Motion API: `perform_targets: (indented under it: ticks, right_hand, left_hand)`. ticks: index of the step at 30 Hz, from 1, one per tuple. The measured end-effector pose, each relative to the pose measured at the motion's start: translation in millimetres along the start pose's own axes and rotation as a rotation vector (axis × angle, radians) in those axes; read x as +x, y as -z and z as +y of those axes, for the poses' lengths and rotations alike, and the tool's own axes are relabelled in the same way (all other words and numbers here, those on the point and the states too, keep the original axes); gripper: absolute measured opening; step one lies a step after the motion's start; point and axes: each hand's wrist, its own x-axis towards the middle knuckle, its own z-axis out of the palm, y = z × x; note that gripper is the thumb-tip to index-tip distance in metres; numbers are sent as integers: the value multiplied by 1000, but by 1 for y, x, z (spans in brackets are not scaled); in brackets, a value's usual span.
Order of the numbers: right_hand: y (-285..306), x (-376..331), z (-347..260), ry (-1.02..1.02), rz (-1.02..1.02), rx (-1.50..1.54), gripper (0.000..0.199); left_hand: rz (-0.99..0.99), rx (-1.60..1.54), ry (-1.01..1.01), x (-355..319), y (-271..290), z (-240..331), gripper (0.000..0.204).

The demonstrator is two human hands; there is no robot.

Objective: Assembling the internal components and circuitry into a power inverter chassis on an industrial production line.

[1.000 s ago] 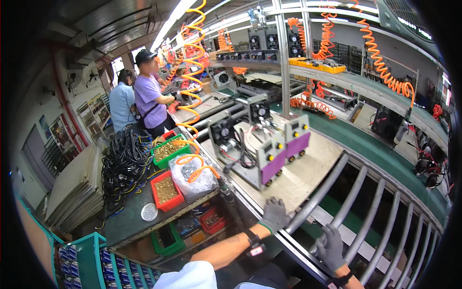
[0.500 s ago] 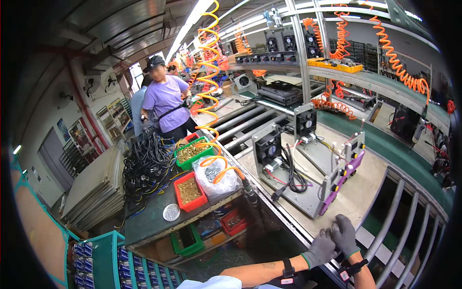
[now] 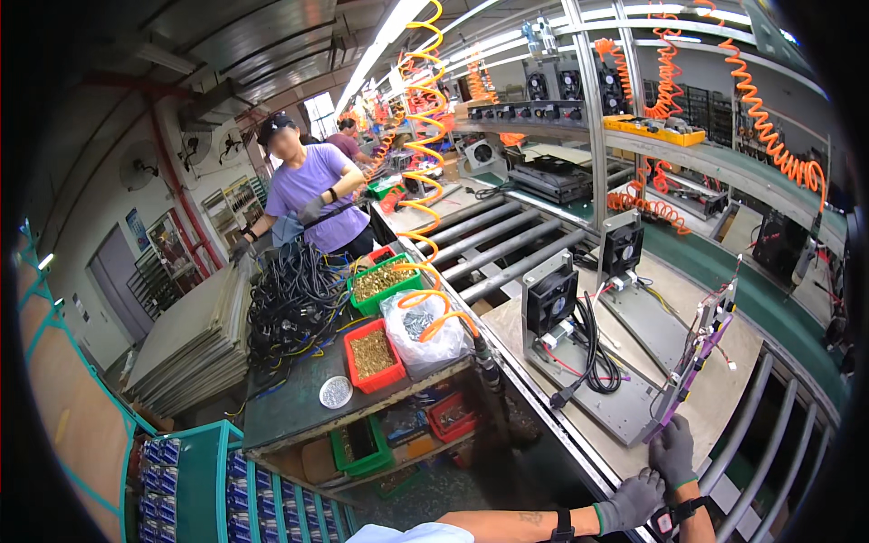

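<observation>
Both of my hands wear grey gloves at the near end of the work surface. My right hand point(image 3: 673, 452) has bent fingers at the near end of a purple-edged front panel point(image 3: 695, 369) with wires on it. My left hand point(image 3: 632, 500) is beside it, lower and to the left, with fingers curled toward the right hand; anything inside them is hidden. The panel runs along the front of two grey metal chassis point(image 3: 593, 385). Black fans point(image 3: 551, 298) stand upright at their back ends. A coiled black power cord point(image 3: 597, 348) lies on the nearer chassis.
Left of the line, a bench holds a red bin point(image 3: 372, 356), a green bin point(image 3: 380, 282), a plastic bag point(image 3: 424, 333) and black cables point(image 3: 294, 303). Metal rollers point(image 3: 769, 443) lie to the right. An orange coiled hose point(image 3: 425, 149) hangs down. A co-worker point(image 3: 317, 190) stands beyond the bench.
My hands have moved, the right one up against the panel's near end. The panel appears turned more edge-on. My view has shifted, and the co-worker now reaches an arm toward the stacked boards.
</observation>
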Motion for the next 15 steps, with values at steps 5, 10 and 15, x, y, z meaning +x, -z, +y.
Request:
perform_targets:
  ticks: [5, 10, 15]
  right_hand:
    - [10, -4, -4, 23, -18, -8, 31]
    - [19, -5, -12, 3, -51, -27, 34]
    - [21, -5, -16, 15, -58, -20, 35]
  left_hand:
    - [145, -403, 10, 0, -3, -42, 31]
    - [538, -552, 202, 11, 40, -55, 19]
    - [506, -532, 267, 7, 57, -78, 30]
